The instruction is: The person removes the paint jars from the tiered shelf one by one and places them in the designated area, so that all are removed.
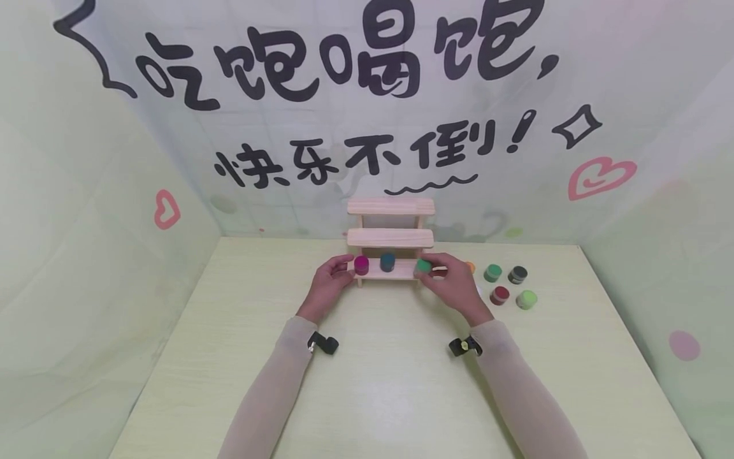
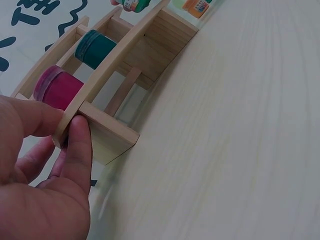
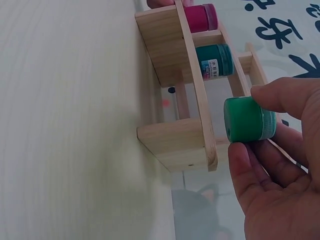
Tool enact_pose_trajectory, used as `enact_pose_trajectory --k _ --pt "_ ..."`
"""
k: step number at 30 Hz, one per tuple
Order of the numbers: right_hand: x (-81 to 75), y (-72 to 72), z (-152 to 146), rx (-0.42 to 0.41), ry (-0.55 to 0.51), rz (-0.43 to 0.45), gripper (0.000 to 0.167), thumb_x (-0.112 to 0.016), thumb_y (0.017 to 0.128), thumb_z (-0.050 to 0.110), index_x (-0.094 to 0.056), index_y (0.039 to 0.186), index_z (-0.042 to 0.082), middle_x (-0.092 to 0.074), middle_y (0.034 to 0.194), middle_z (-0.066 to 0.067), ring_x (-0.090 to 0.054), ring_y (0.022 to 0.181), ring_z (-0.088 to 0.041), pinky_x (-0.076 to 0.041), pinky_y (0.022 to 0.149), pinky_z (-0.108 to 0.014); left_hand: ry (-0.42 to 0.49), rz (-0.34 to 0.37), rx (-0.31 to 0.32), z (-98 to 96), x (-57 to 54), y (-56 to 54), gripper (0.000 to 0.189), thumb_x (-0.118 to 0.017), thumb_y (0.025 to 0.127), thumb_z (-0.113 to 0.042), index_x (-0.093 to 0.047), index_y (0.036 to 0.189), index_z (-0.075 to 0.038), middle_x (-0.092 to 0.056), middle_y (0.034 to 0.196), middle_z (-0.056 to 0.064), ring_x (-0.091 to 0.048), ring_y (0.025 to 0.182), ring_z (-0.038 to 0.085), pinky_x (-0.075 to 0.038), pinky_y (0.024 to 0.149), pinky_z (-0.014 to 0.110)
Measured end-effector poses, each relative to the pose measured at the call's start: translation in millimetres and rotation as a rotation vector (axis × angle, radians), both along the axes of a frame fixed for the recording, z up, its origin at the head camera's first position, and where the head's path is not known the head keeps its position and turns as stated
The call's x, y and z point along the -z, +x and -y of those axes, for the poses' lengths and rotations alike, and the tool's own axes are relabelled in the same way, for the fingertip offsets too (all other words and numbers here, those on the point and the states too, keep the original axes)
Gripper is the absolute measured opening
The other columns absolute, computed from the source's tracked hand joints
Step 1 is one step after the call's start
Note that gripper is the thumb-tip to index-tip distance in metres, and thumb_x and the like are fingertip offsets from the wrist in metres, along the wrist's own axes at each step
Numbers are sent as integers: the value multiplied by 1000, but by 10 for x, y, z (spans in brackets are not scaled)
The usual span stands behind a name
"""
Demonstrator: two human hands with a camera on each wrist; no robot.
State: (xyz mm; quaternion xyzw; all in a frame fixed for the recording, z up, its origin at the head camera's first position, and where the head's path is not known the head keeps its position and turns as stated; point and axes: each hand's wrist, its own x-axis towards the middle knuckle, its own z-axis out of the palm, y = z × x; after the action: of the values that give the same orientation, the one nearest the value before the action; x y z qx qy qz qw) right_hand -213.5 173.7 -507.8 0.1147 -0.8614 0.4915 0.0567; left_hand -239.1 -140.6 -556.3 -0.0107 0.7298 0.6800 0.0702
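A small three-step wooden display rack [image 1: 391, 238] stands at the back of the table. My left hand [image 1: 329, 284] pinches the left end of its lowest shelf between thumb and finger. Close by those fingers, a magenta paint jar [image 2: 57, 89] sits on that shelf. A teal paint jar [image 3: 214, 62] with a label stands towards the shelf's middle. At the right end, my right hand [image 1: 455, 284] grips a green paint jar [image 3: 245, 120] between thumb and fingers. In the right wrist view this jar appears just above the shelf board, tilted little from upright.
Right of the rack, several more paint jars stand on the table: an orange jar [image 1: 470, 267] partly behind the right hand, a green one [image 1: 492, 273], a black one [image 1: 518, 275], a dark red one [image 1: 499, 295] and a light green one [image 1: 526, 299]. A printed cloth [image 1: 321, 210] hangs behind.
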Motion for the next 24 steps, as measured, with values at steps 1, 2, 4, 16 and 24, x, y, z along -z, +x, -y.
enact_pose_trajectory --k 1,2,4,16,24 --pt "-6 11 -11 2 3 -2 46 -82 93 18 -70 135 4 -74 124 -14 -72 108 -30 -65 93 -44 -1 -1 0 4 3 -2 41 -74 97 -15 -67 137 -17 -64 127 9 -68 115 20 -60 91 21" --pt "-10 23 -24 2 7 -7 46 -82 93 17 -70 134 4 -74 124 -14 -72 109 -30 -65 93 -44 -2 -3 1 8 5 -3 41 -74 97 -15 -67 137 -18 -64 127 10 -68 116 20 -59 91 21" --pt "-11 47 -52 5 16 -18 45 -82 93 17 -70 134 3 -74 123 -15 -73 109 -31 -65 93 -44 -4 -4 4 15 8 -5 41 -74 98 -16 -67 138 -18 -64 128 10 -68 117 21 -59 92 21" --pt "9 214 -216 4 42 -36 41 -81 93 13 -71 132 2 -73 124 -17 -71 112 -33 -65 93 -46 1 -10 13 8 -2 -5 42 -73 97 -14 -66 138 -18 -66 127 11 -68 117 22 -59 92 21" --pt "48 314 -338 -8 35 -4 42 -81 93 13 -70 132 1 -73 121 -16 -73 108 -33 -65 93 -34 1 -8 25 17 -11 -8 42 -73 97 -14 -66 139 -17 -67 129 12 -68 120 24 -59 96 26"
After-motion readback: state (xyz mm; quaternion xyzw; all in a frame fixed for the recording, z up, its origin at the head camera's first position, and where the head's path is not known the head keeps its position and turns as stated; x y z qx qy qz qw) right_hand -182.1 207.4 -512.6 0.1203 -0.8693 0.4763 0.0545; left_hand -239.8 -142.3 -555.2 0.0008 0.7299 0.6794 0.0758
